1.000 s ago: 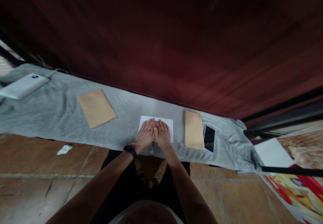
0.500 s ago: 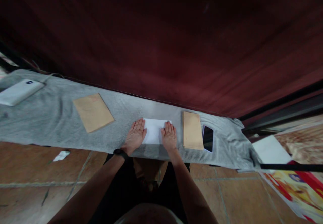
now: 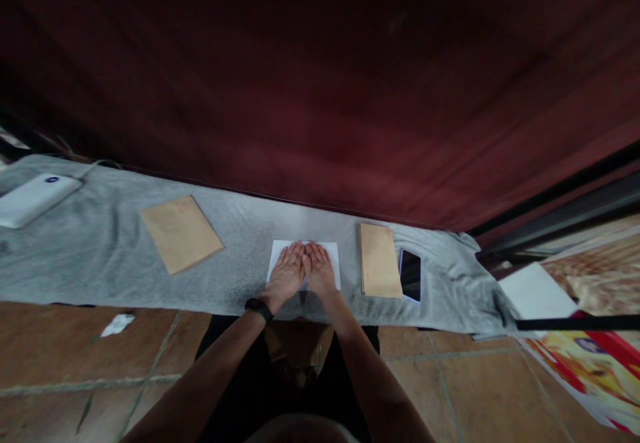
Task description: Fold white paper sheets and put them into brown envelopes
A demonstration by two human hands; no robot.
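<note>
A sheet of white paper (image 3: 276, 251) lies on the grey cloth in front of me. My left hand (image 3: 289, 270) rests flat on it, fingers stretched out, a dark band on the wrist. Beside it, touching at the fingers and thumb, my right hand (image 3: 319, 267) is also laid flat on the paper. Both hands cover the middle of the sheet, so only its side and top edges show. To the right sits a stack of brown envelopes (image 3: 380, 261), and a single brown envelope (image 3: 182, 234) lies askew to the left.
A phone (image 3: 411, 275) lies right of the stack. A white device with a cable (image 3: 37, 198) is at the far left. The grey cloth (image 3: 250, 220) covers a narrow bench along a dark red panel (image 3: 320, 110). A white scrap (image 3: 117, 324) is on the tiled floor.
My hands have moved inward from the sides of the paper and now meet at its middle, still flat. The envelopes and phone stay in place; the view has shifted slightly.
</note>
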